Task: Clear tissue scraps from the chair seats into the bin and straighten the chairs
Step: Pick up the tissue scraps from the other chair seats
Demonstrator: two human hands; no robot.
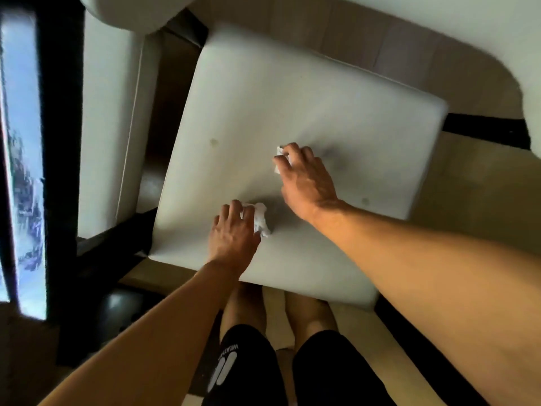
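At the far left a bright window [23, 171] runs down the edge of the view beside a dark frame, and next to it stands a second pale chair [108, 112], seen only along its side, so whether anything lies on it cannot be told. The white chair seat [292, 98] fills the middle, turned at an angle to the person who stands at its near edge.

The left hand [231, 232] is down on the seat close to the near-left corner, its fingers curled over a crumpled tissue scrap [261, 219] that bulges out on the thumb side. It looks like a grip that has just closed or is closing. Further right and nearer the middle of the seat, the right hand [304, 177] has its fingers bent round a smaller tissue scrap [279, 155], of which only white bits show past the fingertips.

Apart from these two scraps the seat carries only a few faint marks, so this chair looks nearly cleared. No bin is in view. As a judgement, the work is still at an early or middle stage: both scraps have yet to reach the bin, the skewed chair has yet to be squared up, and other chairs may remain.
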